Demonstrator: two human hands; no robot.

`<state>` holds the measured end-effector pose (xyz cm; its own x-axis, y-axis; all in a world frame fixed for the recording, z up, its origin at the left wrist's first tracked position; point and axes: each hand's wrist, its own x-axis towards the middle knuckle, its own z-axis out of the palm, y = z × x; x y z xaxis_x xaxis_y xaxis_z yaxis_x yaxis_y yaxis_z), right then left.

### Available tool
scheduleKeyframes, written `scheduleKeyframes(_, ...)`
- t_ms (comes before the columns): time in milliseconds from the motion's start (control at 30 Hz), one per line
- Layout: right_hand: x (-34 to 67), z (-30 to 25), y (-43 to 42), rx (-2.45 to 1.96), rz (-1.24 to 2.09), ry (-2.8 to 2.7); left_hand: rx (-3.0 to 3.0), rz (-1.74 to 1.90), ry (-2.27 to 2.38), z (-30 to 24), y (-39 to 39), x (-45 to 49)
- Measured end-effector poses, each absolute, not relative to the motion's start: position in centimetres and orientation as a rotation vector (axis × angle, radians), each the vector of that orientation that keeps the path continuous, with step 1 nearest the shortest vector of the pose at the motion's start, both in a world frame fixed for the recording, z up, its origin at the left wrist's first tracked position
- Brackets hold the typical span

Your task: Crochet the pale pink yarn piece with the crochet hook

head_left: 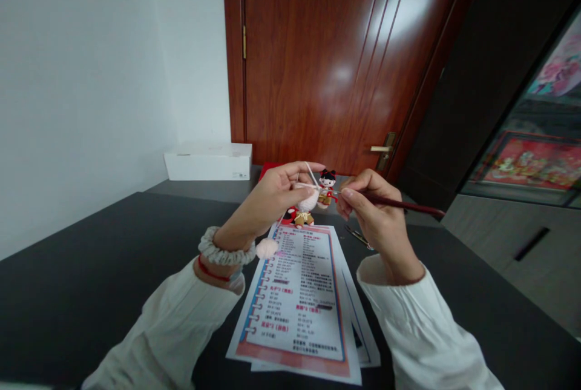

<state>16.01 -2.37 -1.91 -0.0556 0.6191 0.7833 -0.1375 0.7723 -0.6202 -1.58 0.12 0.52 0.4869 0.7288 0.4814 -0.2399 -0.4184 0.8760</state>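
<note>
My left hand (285,191) is closed around a small pale pink crochet piece (308,201), with a strand of pale yarn (312,173) running up over the raised index finger. Between thumb and fingers, my right hand (370,199) pinches a crochet hook (399,203) with a dark red handle. Its thin metal shaft points left and meets the piece at the yarn. A ball of pale pink yarn (267,249) sits by my left wrist. Just behind the hands is a small crochet doll (327,184) with black hair and red clothes, partly covered.
Printed pattern sheets (299,299) lie on the black table (113,257) beneath my hands. Small scissors (358,236) rest right of the sheets. Another crochet figure (303,218) is partly hidden behind the piece. A white box (209,161) stands at the back left, before a wooden door (318,63).
</note>
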Motion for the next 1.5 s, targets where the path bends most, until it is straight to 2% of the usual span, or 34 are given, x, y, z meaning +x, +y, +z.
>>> scheduleKeyframes(267,15.3,-1.8,-2.8,-0.569,0.403,-1.532,1.832,1.279,0.506,1.0,-0.1,-1.2)
scheduleKeyframes(567,13.3,-1.7,-3.4,-0.691,-0.071,-1.626,1.976,1.421,0.580,1.2,-1.1,-0.2)
scheduleKeyframes(867,15.3,-3.0,-0.6,-0.377,-0.325,-1.817,1.303,1.048,0.335,0.7,-0.3,0.1)
scheduleKeyframes(1033,14.8,-2.9,-0.8,-0.573,-0.489,-1.850,1.405,1.272,0.426,0.8,-0.6,0.6)
scheduleKeyframes(1167,14.5,-2.4,-1.9,-0.602,-0.351,-1.833,1.602,1.347,0.472,0.8,-0.4,0.2)
scheduleKeyframes(1500,15.9,-1.8,-2.8,-0.501,0.537,-1.486,1.695,1.210,0.362,0.2,0.2,-1.3)
